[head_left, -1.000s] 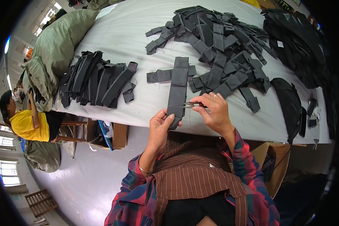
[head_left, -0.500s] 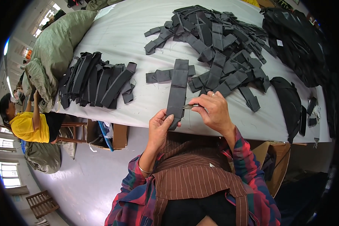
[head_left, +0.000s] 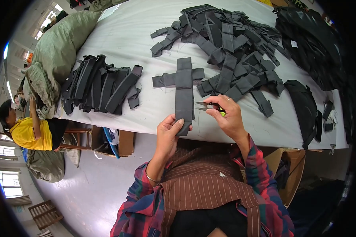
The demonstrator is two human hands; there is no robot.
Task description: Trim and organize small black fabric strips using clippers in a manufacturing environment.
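My left hand [head_left: 171,129] pinches the near end of a dark grey fabric strip [head_left: 184,89] at the table's front edge, thumb on top. The strip's far end lies across another grey strip [head_left: 164,80]. In my right hand [head_left: 226,117] is a pair of thread snips [head_left: 207,106] with dark blades and a yellow-green part. Their blade tips are parted and point at the strip's right edge, a little away from it. Beyond my right hand spreads a large loose heap of grey fabric strips [head_left: 227,37].
A neater pile of strips [head_left: 103,85] lies on the white-covered table [head_left: 138,43] at left. Black fabric [head_left: 312,43] and a phone [head_left: 318,126] are at right. An open carton [head_left: 292,170] stands below. A person in yellow [head_left: 31,132] works by green sacks [head_left: 63,43].
My right hand has drawn the snips slightly up and away from the strip, and their blades now show parted. The strip has tilted a little, its far end shifting left.
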